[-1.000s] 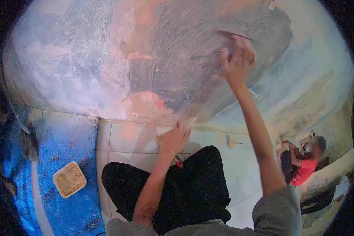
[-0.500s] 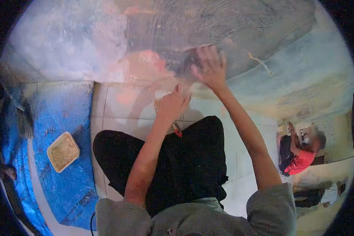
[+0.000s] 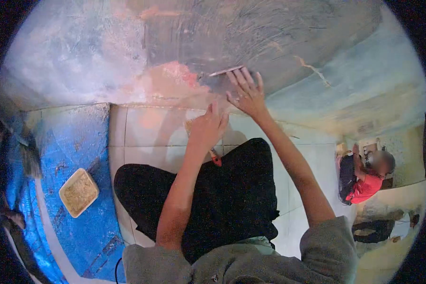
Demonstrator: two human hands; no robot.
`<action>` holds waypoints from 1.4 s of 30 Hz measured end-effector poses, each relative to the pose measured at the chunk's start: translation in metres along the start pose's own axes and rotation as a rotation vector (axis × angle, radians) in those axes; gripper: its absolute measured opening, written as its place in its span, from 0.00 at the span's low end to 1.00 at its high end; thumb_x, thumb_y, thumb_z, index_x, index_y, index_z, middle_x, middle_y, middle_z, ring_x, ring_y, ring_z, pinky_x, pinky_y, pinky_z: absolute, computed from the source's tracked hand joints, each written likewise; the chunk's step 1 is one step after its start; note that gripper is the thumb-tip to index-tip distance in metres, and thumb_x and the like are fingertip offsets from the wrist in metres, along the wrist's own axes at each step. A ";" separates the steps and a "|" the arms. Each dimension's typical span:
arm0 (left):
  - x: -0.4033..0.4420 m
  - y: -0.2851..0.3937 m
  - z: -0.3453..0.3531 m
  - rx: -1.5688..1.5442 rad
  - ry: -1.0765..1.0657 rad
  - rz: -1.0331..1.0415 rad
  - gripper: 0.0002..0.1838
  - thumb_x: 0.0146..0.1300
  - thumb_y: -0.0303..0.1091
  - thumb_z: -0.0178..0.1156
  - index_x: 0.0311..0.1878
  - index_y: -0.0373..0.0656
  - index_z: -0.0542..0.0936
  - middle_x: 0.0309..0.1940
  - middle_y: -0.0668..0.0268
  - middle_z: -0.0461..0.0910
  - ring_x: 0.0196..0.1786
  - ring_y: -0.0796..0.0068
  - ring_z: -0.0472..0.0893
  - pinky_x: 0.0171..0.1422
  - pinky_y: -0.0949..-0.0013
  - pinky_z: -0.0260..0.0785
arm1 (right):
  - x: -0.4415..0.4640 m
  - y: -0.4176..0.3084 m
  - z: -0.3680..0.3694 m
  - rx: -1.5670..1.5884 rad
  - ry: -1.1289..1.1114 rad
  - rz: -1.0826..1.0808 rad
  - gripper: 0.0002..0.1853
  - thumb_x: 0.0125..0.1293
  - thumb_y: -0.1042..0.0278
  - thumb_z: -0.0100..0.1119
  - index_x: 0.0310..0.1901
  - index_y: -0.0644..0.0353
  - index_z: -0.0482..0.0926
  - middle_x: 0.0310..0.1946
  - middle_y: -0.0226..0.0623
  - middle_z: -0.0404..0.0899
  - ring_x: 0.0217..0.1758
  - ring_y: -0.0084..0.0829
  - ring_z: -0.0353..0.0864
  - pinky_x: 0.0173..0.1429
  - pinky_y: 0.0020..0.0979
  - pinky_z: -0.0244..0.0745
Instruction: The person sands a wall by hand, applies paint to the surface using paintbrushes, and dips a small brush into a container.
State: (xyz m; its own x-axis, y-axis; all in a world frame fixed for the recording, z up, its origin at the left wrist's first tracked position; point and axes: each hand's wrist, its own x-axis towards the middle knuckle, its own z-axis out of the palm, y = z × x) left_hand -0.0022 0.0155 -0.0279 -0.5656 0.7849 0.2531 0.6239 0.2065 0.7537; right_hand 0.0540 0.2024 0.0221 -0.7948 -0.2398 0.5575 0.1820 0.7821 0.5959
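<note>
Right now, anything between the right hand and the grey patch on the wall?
Only the thin piece at the fingertips of the right hand. Nothing else visible stands before the grey patch there; the left hand is lower, leftward.

The wall (image 3: 104,57) is mottled milky blue and white at left; across its middle spreads a dark grey patch (image 3: 251,38) patterned with curved streaks, beside a salmon blotch (image 3: 182,73) deepening to pinkish red. The flat tool (image 3: 225,71) shows a pale edge. The paintbrush (image 3: 216,160) has a red handle and straw-coloured bristles. The worker's trousers (image 3: 232,199) are black, the shirt (image 3: 326,246) grey. White floor tiles (image 3: 293,175) carry thin darker joints. A cream tray (image 3: 87,203) sits on bright blue sheeting (image 3: 71,142) with dark smudges. The co-worker's top (image 3: 366,188) is red.
</note>
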 end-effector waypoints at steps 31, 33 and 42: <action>0.004 0.018 -0.032 -0.031 -0.016 -0.010 0.31 0.71 0.44 0.45 0.70 0.37 0.54 0.52 0.43 0.76 0.48 0.41 0.78 0.50 0.47 0.70 | -0.018 -0.009 -0.005 0.125 0.194 0.593 0.33 0.60 0.56 0.59 0.66 0.56 0.64 0.63 0.43 0.64 0.70 0.46 0.58 0.73 0.51 0.48; 0.007 0.021 -0.034 -0.025 -0.038 -0.016 0.32 0.71 0.46 0.44 0.72 0.37 0.52 0.53 0.45 0.75 0.48 0.42 0.78 0.51 0.49 0.70 | -0.032 -0.009 -0.014 0.138 0.151 0.557 0.33 0.60 0.56 0.59 0.66 0.56 0.64 0.64 0.43 0.63 0.71 0.46 0.57 0.73 0.50 0.47; 0.008 0.024 -0.023 -0.004 -0.061 -0.081 0.25 0.73 0.41 0.44 0.70 0.46 0.57 0.48 0.48 0.77 0.49 0.48 0.79 0.53 0.51 0.69 | 0.048 0.077 -0.054 0.164 0.456 0.832 0.32 0.62 0.59 0.57 0.67 0.57 0.63 0.67 0.44 0.61 0.72 0.45 0.57 0.73 0.49 0.47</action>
State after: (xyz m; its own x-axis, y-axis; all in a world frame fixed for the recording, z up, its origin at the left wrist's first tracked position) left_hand -0.0036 0.0133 0.0064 -0.5801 0.7999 0.1541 0.5752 0.2683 0.7728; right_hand 0.0608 0.2203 0.1260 -0.1393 0.2547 0.9569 0.4751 0.8650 -0.1611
